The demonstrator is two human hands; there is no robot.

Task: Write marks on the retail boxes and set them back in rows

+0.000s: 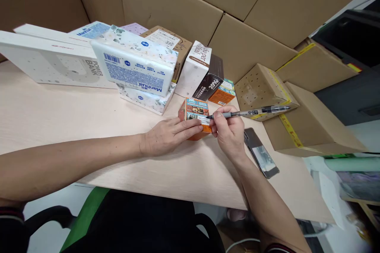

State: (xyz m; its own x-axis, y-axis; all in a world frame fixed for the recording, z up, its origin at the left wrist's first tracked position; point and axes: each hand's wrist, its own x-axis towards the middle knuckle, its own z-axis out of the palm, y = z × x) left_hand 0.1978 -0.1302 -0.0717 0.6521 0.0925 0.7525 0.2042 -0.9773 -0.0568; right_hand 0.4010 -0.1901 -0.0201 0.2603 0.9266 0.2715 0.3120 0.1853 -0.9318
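Observation:
A small orange box (196, 106) with printed pictures and a "308" mark stands on the table in front of me. My left hand (166, 134) holds it from the left, fingers stretched across its near part. In my right hand (229, 130) is a pen (246, 113) with a grey grip and clear barrel, pinched between thumb and fingers. Its dark tip points left and meets the printed face of the box, or hovers just over it; I cannot tell which. Part of the box is covered by my fingers.
Behind the box are tissue packs (133, 63), white power bank boxes (59, 63), a white carton (194, 69), a dark carton (212, 77) and another orange box (223, 94). A phone (261, 153) lies right of my wrist. Cardboard boxes (264, 87) stand farther right.

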